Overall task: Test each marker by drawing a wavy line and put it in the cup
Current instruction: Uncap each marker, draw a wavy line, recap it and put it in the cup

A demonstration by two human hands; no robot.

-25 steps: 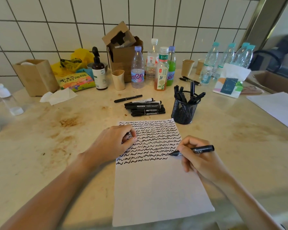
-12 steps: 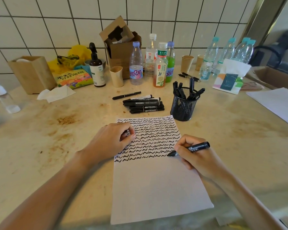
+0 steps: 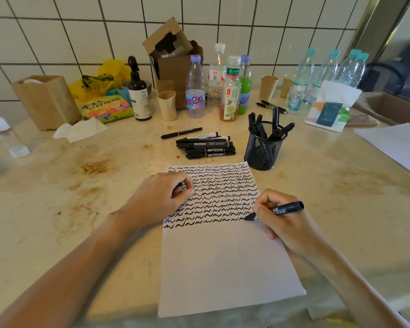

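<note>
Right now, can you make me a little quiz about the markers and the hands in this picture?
1. True or false: the right hand holds a marker with its tip on the paper.
2. Where do the finished markers stand? A) mesh cup B) cardboard box C) paper cup
3. Fill in: the left hand rests on the ____.

Key: 1 true; 2 A; 3 paper.
</note>
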